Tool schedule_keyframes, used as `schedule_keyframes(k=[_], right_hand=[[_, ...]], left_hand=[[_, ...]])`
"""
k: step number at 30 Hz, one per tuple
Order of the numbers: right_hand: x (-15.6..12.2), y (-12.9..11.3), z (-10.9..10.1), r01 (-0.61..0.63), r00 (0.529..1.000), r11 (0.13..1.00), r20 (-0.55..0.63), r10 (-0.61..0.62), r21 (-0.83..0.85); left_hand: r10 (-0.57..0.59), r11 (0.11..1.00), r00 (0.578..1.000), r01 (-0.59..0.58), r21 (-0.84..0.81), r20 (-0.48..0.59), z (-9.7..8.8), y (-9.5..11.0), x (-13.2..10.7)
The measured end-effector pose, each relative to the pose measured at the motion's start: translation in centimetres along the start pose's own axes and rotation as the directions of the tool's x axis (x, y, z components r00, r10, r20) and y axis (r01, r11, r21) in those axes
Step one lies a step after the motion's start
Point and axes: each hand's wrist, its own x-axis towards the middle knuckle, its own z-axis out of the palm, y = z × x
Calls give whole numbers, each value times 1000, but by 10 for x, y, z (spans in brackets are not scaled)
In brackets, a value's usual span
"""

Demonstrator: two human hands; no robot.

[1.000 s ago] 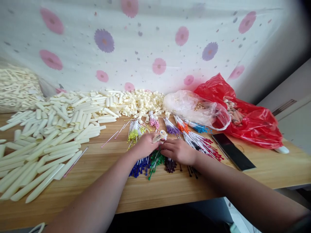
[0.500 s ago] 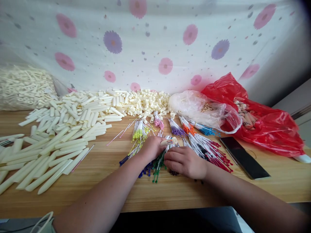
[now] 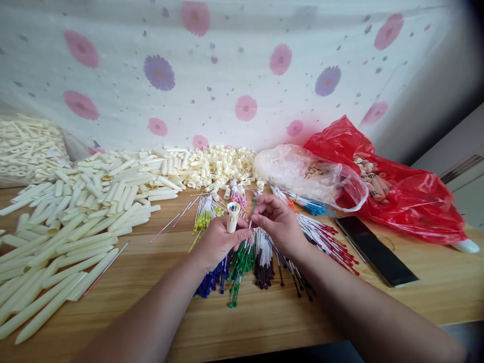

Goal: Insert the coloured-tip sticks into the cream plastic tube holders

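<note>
My left hand is closed round a small cream tube, held upright with coloured tips showing in its open top. My right hand pinches a thin green-tipped stick just right of the tube's mouth. Below both hands lie fanned bundles of thin white sticks on the wooden table: blue-tipped sticks, green-tipped sticks, dark brown-tipped sticks. Further back are yellow-tipped sticks and pink-tipped sticks.
Long cream tubes cover the table's left side, with small cream slotted pieces at the back. A clear bag and a red bag sit at the right, beside red-tipped sticks and a black phone.
Both hands have lifted from the stick bundles. The tube now stands upright in my left hand, and my right hand has come up with a green-tipped stick beside its mouth.
</note>
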Motion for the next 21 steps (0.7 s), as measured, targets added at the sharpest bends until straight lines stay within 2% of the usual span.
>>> schedule_keyframes(k=[4,10,13,16,19,21], right_hand=[[-8,4,-2,103,994,990,50,-99,-91],[-17,-3,-8,138,986,974,118,-118,-182],[-17,-5,-8,120,991,983,76,-110,-140],[-15,-5,-6,69,998,990,17,-68,-125],[-15,-11,-5,122,992,939,19,-122,-321],[-18,-25,-7,230,971,826,60,-233,-515]], left_hand=[[-11,1000,1000,12,12,-18,6,-1,-2],[4,997,999,-7,-76,-47,10,-1,-4],[20,998,998,-24,-61,-58,10,-1,-4],[35,999,996,-33,31,-77,11,-2,-3],[64,980,993,-44,196,-97,10,-1,-2],[149,941,981,-103,323,-121,8,0,-1]])
